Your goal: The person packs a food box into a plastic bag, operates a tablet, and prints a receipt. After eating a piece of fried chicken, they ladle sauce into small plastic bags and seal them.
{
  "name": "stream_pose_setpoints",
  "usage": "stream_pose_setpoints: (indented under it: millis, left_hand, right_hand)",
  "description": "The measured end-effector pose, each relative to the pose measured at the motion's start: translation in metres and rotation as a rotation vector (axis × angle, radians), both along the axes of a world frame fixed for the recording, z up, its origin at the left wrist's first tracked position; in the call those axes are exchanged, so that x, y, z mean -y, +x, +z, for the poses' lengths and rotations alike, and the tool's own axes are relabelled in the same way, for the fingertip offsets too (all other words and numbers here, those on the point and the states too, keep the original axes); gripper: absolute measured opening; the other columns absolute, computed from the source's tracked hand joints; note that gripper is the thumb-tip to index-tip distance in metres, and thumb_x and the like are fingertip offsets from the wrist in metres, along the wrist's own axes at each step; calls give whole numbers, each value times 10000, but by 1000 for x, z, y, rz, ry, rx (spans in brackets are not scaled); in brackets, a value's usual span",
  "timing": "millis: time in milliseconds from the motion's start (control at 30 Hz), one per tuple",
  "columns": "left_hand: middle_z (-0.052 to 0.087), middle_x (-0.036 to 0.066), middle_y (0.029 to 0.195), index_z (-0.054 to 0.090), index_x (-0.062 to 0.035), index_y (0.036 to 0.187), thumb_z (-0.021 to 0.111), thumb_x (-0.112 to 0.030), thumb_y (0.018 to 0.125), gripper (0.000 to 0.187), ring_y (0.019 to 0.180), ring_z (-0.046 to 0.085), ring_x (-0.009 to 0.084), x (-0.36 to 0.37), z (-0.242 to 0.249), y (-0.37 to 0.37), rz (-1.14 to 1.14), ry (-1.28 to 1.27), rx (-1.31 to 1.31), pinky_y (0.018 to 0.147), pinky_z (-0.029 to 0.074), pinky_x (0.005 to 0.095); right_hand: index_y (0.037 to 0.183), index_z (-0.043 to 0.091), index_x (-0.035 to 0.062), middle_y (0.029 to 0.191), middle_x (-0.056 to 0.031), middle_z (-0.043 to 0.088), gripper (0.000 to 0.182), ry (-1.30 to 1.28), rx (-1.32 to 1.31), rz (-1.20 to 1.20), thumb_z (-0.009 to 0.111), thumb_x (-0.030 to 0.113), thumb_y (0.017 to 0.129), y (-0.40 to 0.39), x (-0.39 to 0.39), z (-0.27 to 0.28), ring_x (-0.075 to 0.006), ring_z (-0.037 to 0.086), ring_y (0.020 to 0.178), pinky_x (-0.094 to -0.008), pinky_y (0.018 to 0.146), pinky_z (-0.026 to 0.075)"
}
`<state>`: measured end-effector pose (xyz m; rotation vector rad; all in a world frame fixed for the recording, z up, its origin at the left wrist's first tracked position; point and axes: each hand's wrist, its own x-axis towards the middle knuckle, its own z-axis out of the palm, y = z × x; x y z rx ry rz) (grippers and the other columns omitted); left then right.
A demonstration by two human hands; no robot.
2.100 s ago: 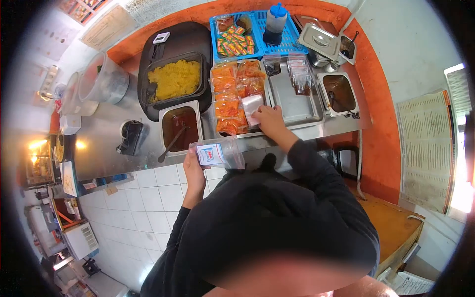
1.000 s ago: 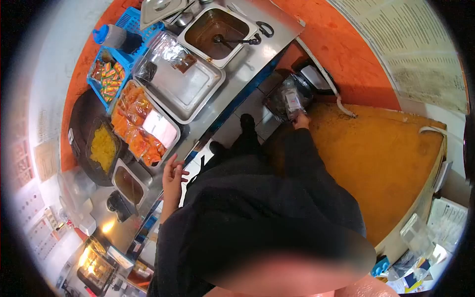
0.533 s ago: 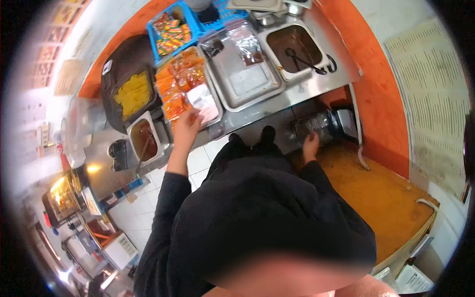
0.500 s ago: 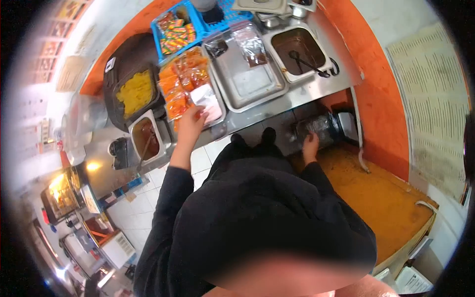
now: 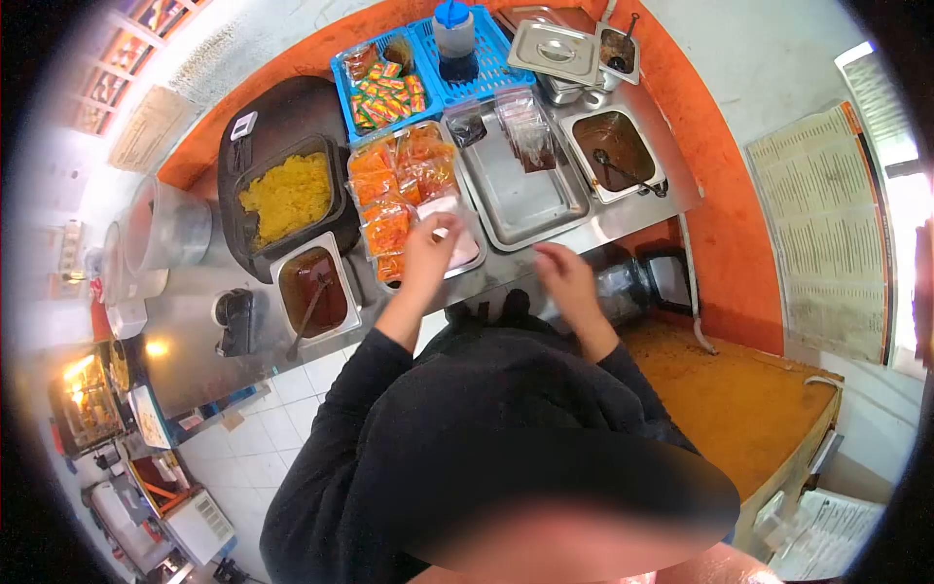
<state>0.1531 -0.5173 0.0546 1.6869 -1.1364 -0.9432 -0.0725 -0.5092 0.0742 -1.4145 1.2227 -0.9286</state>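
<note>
My left hand [image 5: 426, 255] reaches over the counter edge and lies on a stack of small clear bags [image 5: 465, 245] at the near end of a steel tray [image 5: 384, 284] filled with orange sauce packets [image 5: 389, 185]. The fingertips touch the stack; whether they pinch a bag is hidden. My right hand [image 5: 564, 277] hovers at the counter's front edge, fingers apart, with nothing in it. It is just below an empty steel tray [image 5: 520, 190] and above a clear container [image 5: 623, 287] that stands under the counter.
On the steel counter are a black pan of yellow rice [image 5: 287, 195], a brown sauce tub with a ladle [image 5: 311, 290], another sauce pan [image 5: 618, 151], dark sauce bags [image 5: 525, 127] and a blue basket [image 5: 389, 78] with a bottle [image 5: 455, 39]. An orange wooden table [image 5: 749, 389] stands right.
My right hand has come up from the clear container under the counter to the counter's edge, empty. My left hand has slid further onto the stack of small bags.
</note>
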Motion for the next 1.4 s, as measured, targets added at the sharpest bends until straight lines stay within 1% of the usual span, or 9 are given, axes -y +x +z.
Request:
stream_pose_setpoints:
  millis: [100, 233, 333, 433, 733, 800, 900, 1300, 1400]
  left_hand:
    - [569, 16, 704, 561, -27, 926, 601, -171, 831, 176, 534, 499, 66, -24, 22, -19, -58, 52, -428, 469, 391, 207]
    - [556, 19, 706, 538, -17, 937, 597, -175, 835, 197, 519, 491, 63, -31, 17, -25, 6, -56, -590, 458, 394, 210]
    - [569, 36, 744, 561, -10, 889, 586, -168, 841, 168, 553, 505, 66, -33, 32, -23, 62, -33, -577, 472, 404, 207]
    - [575, 32, 732, 576, -8, 865, 586, -185, 844, 179, 547, 517, 64, -29, 40, -19, -222, 117, -475, 479, 409, 204]
    - [561, 1, 615, 578, 0, 810, 550, -125, 854, 135, 547, 518, 57, 14, 53, -63, -246, 135, -359, 495, 402, 199]
    - [548, -4, 600, 571, 0, 784, 556, -115, 842, 129, 538, 502, 52, 27, 50, -82, -254, 105, -201, 486, 391, 199]
    - [511, -14, 570, 543, -14, 695, 573, -90, 809, 140, 511, 443, 36, 44, 49, -107, -220, 34, -17, 458, 346, 201]
    - [490, 16, 506, 519, -9, 624, 603, -96, 713, 150, 483, 445, 67, 71, 27, -115, -191, 212, -106, 460, 364, 239]
    - [496, 20, 510, 511, -4, 611, 604, -103, 713, 170, 483, 445, 65, 70, 28, -114, -184, 207, 27, 459, 361, 236]
  right_hand:
    - [934, 583, -11, 785, -58, 606, 234, 18, 1, 106, 602, 191, 818, 49, 4, 18, -136, 557, 687, -260, 614, 442]
    - [848, 584, -1, 743, -89, 593, 169, 39, -36, 98, 611, 159, 800, 61, 8, 14, -137, 557, 665, -268, 591, 438]
    - [841, 584, 2, 727, -75, 585, 149, 0, -35, 135, 623, 135, 786, 55, 12, 18, -121, 538, 646, -255, 578, 430]
    - [830, 582, -1, 702, -56, 574, 141, -139, -244, 260, 633, 121, 779, 49, 20, 29, -100, 516, 628, -236, 572, 422]
    - [778, 577, 2, 665, -33, 550, 133, 289, 244, 345, 651, 109, 750, 1, 69, 25, -79, 485, 594, -229, 542, 402]
    - [765, 568, -4, 651, -42, 534, 117, -87, -3, 285, 634, 90, 745, -14, 81, 26, -88, 488, 582, -233, 524, 398]
    - [750, 561, -3, 638, -67, 521, 99, -182, -25, 205, 622, 73, 729, -29, 95, 29, -116, 499, 569, -247, 511, 397]
    - [702, 539, -1, 628, -108, 516, 119, -377, -191, 16, 616, 84, 671, -45, 117, 7, -231, 518, 569, -302, 535, 423]
    - [731, 575, 6, 668, -109, 522, 89, -261, -87, -13, 613, 57, 668, -42, 119, 11, -240, 520, 588, -312, 547, 423]
